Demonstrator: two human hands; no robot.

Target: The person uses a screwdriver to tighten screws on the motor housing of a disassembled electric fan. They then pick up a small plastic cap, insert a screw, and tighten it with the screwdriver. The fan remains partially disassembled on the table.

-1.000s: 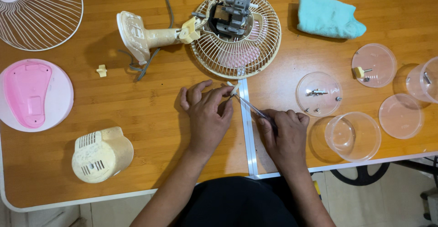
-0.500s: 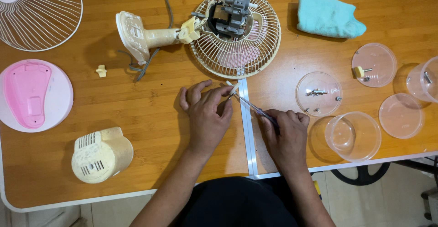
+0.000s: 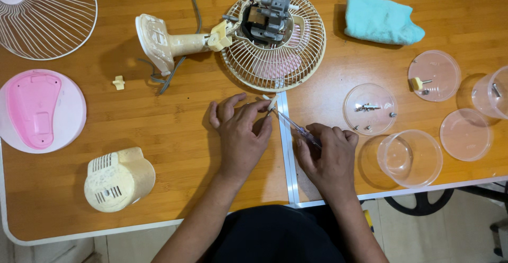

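Observation:
My left hand (image 3: 242,133) pinches a small cream plastic part (image 3: 271,103) between thumb and fingers, just below the fan. My right hand (image 3: 329,154) grips a slim screwdriver (image 3: 294,127) whose tip points up-left to that part. Both hands rest on the wooden table (image 3: 159,130) near its centre seam. Above them lies a dismantled cream desk fan: rear wire guard (image 3: 275,41) with the bare grey motor (image 3: 264,19) in it, and the neck and base (image 3: 159,43) stretched to the left.
A cream motor cover (image 3: 117,179) lies at lower left, a pink and white base plate (image 3: 38,109) at left, a white front grille (image 3: 39,11) at top left. Clear plastic cups and lids (image 3: 410,157) with screws stand at right. A teal cloth (image 3: 382,22) lies at top right.
The hands have stayed almost still; the screwdriver tip has shifted slightly against the small part.

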